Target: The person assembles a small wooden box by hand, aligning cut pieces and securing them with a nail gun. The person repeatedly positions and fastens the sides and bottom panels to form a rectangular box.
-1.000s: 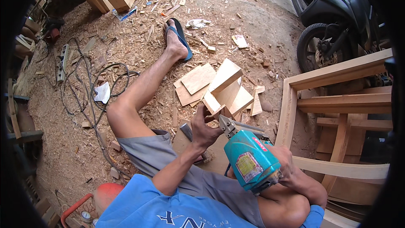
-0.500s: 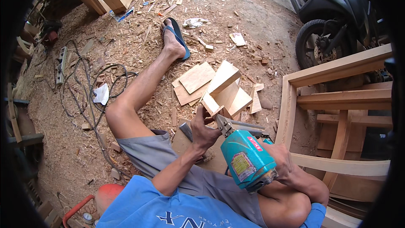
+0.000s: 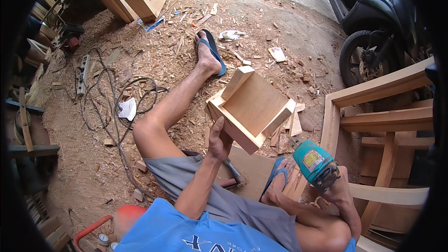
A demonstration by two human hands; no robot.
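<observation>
My left hand (image 3: 220, 141) grips the near side of a small open wooden box (image 3: 256, 98), holding it up and tilted so its inside shows. The box has a thin plywood bottom and thicker light-wood sides. Off to the right, my right hand (image 3: 338, 189) is closed round a teal nail gun (image 3: 313, 162), apart from the box. The gun's body hides most of its handle and my fingers. Below the box, a hammer (image 3: 237, 173) lies on a flat brown board (image 3: 254, 163) between my legs.
Wooden frames (image 3: 330, 121) stand close on my right, with a parked motorbike (image 3: 368, 56) behind. Wood scraps and shavings cover the ground. A black cable (image 3: 112, 112) and a power strip (image 3: 83, 75) lie at left. A red tank (image 3: 128, 219) sits beside me at lower left.
My left hand has lifted and turned the box so its inside faces up. The nail gun has moved right and down, away from it. The whole view has shifted slightly.
</observation>
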